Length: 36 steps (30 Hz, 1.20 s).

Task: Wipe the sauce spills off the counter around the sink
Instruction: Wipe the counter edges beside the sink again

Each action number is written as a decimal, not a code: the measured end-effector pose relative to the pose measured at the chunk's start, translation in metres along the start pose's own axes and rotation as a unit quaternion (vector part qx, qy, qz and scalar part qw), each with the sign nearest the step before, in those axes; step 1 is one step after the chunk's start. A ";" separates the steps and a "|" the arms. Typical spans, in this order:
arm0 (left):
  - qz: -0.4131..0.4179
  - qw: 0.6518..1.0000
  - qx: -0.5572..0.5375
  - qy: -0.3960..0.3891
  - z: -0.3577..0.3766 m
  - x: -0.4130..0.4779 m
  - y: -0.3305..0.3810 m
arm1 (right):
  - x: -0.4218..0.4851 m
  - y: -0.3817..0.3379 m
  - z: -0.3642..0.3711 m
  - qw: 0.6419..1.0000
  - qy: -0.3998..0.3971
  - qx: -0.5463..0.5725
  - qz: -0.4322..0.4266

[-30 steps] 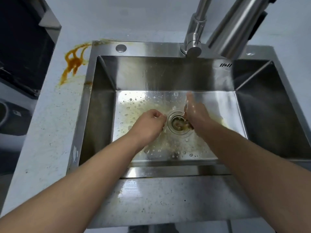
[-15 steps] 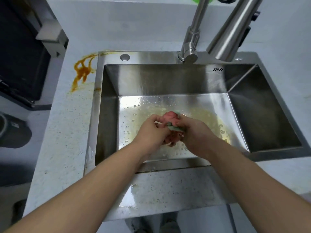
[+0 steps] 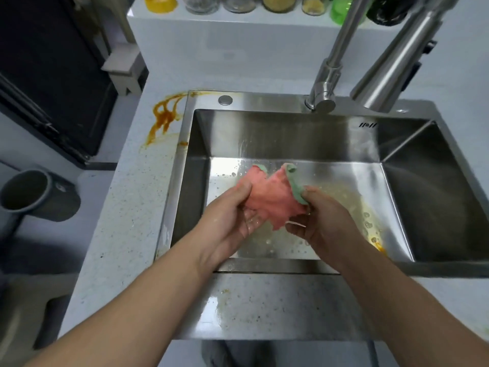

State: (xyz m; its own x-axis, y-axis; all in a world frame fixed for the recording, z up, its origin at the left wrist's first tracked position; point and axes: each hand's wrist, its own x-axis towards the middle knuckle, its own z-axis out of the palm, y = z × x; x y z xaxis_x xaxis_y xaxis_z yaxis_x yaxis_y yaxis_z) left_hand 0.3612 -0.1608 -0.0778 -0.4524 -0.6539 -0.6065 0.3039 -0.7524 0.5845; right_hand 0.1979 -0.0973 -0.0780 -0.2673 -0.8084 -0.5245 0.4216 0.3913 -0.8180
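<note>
A wet pink cloth [image 3: 270,200] with a green backing is spread between both hands above the steel sink [image 3: 304,144]. My left hand [image 3: 230,215] grips its left edge, thumb on top. My right hand [image 3: 320,221] pinches its right edge where the green side folds over. An orange-brown sauce spill [image 3: 164,115] streaks the white speckled counter [image 3: 132,207] at the sink's far left corner. A thinner smear [image 3: 182,144] marks the sink's left rim. Yellowish residue and droplets [image 3: 367,223] lie on the basin floor.
A steel faucet [image 3: 328,83] with a large spout [image 3: 394,62] rises behind the sink. Jars and bottles [image 3: 238,2] line a shelf at the back. A dark appliance [image 3: 53,75] stands to the left. A grey cup [image 3: 29,192] sits lower left. The front counter strip [image 3: 264,305] is wet.
The cloth was bunched between both hands half a second ago; now it is pulled open and lifted higher over the basin. The view has tilted up toward the back shelf.
</note>
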 end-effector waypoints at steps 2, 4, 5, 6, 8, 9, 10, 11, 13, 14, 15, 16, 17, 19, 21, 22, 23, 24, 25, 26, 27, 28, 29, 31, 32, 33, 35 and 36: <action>0.009 0.999 -0.025 0.040 0.000 -0.003 0.003 | 0.000 -0.001 0.004 1.000 -0.021 0.022 -0.002; 0.028 0.997 -0.021 0.065 -0.004 -0.009 0.007 | 0.000 -0.003 0.011 0.998 -0.052 0.047 0.002; 0.039 0.997 -0.007 0.070 -0.006 -0.012 0.008 | 0.000 -0.005 0.016 0.996 -0.075 0.055 0.006; 0.050 0.996 0.012 0.074 -0.009 -0.016 0.010 | 0.001 -0.004 0.022 0.994 -0.098 0.046 0.002; 0.071 0.992 0.051 0.092 -0.016 -0.023 0.014 | 0.004 -0.002 0.035 0.993 -0.115 -0.014 -0.026; 0.078 0.990 0.063 0.098 -0.020 -0.025 0.017 | 0.006 0.000 0.042 0.994 -0.097 -0.045 -0.038; 0.082 0.989 0.072 0.100 -0.025 -0.027 0.020 | 0.009 0.003 0.049 0.994 -0.071 -0.066 -0.045; 0.080 0.989 0.077 0.102 -0.031 -0.028 0.024 | 0.012 0.005 0.056 0.995 -0.044 -0.077 -0.047; 0.066 0.989 0.079 0.105 -0.044 -0.031 0.035 | 0.018 0.006 0.074 0.991 0.019 -0.111 -0.067; 0.060 0.989 0.082 0.103 -0.051 -0.033 0.040 | 0.022 0.006 0.082 0.983 0.038 -0.151 -0.096; 0.061 0.989 0.091 0.102 -0.058 -0.034 0.047 | 0.025 0.004 0.091 0.972 0.042 -0.188 -0.136; 0.072 0.987 0.100 0.100 -0.067 -0.035 0.055 | 0.026 0.003 0.104 0.960 0.033 -0.210 -0.180; 0.090 0.987 0.099 0.094 -0.074 -0.037 0.062 | 0.024 -0.001 0.118 0.950 0.009 -0.220 -0.221; 0.124 0.986 0.085 0.072 -0.094 -0.040 0.079 | 0.023 -0.005 0.144 0.914 -0.031 -0.265 -0.306; 0.140 0.980 0.106 0.092 -0.115 -0.042 0.096 | 0.026 0.003 0.162 0.876 -0.069 -0.317 -0.358; 0.136 0.977 0.116 0.112 -0.125 -0.041 0.103 | 0.031 0.009 0.167 0.873 -0.079 -0.328 -0.353; 0.123 0.977 0.116 0.126 -0.135 -0.040 0.108 | 0.035 0.016 0.170 0.881 -0.075 -0.325 -0.335; 0.103 0.981 0.105 0.127 -0.144 -0.038 0.112 | 0.038 0.021 0.173 0.893 -0.067 -0.313 -0.315; 0.080 0.987 0.085 0.114 -0.149 -0.035 0.116 | 0.040 0.024 0.176 0.905 -0.063 -0.297 -0.298; 0.056 0.992 0.061 0.092 -0.151 -0.034 0.121 | 0.040 0.025 0.180 0.911 -0.067 -0.286 -0.290; 0.028 0.996 0.039 0.071 -0.152 -0.034 0.124 | 0.039 0.026 0.184 0.911 -0.076 -0.281 -0.292; 0.001 0.998 0.016 0.054 -0.150 -0.035 0.127 | 0.037 0.024 0.188 0.905 -0.085 -0.287 -0.301; -0.015 0.999 -0.008 0.038 -0.149 -0.035 0.130 | 0.033 0.021 0.192 0.894 -0.096 -0.306 -0.312; -0.025 0.998 -0.056 0.031 -0.148 -0.032 0.137 | 0.026 0.013 0.199 0.867 -0.113 -0.362 -0.323; -0.028 0.996 -0.077 0.029 -0.151 -0.028 0.139 | 0.025 0.010 0.199 0.853 -0.121 -0.388 -0.326; -0.032 0.994 -0.096 0.028 -0.153 -0.025 0.140 | 0.026 0.009 0.199 0.848 -0.128 -0.399 -0.325; -0.041 0.990 -0.131 0.032 -0.159 -0.021 0.144 | 0.031 0.010 0.192 0.869 -0.130 -0.366 -0.307; -0.044 0.989 -0.135 0.032 -0.160 -0.020 0.146 | 0.033 0.011 0.188 0.887 -0.130 -0.335 -0.289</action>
State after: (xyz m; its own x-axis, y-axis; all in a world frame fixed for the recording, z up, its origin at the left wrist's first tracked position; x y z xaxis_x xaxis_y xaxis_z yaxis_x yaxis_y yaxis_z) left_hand 0.5487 -0.2699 -0.0668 -0.4352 -0.5820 -0.6869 0.4832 -0.7948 0.3673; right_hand 0.3562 -0.2025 -0.0597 -0.0254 -0.9993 0.0284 -0.3536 -0.0176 -0.9352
